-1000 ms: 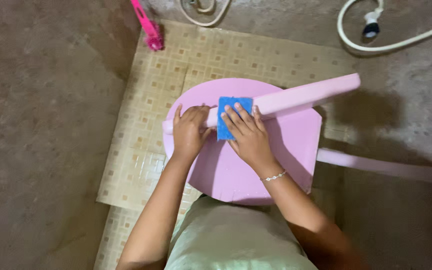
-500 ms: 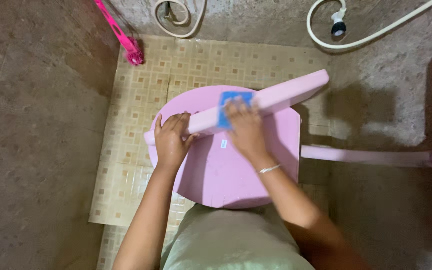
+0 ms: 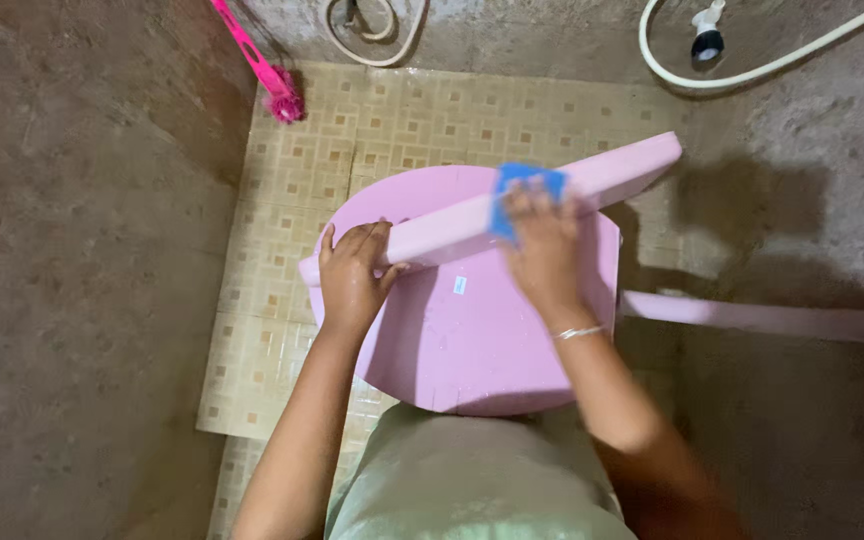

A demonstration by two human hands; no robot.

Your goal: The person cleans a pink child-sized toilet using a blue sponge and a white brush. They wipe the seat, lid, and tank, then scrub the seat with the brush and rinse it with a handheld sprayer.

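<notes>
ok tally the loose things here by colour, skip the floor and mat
pink: 2, the chair the left hand steadies, and the brush
blue: 1, the sponge under the right hand
white: 2, both hoses
total: 5

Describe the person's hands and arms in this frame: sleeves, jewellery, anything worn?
Both arms are bare to the frame's lower edge, with no sleeves showing. The left hand carries no visible rings or bands. The right hand is motion-blurred; just behind it sits a thin silver bracelet at the wrist. No gloves on either hand. A pale green garment covers the torso.
</notes>
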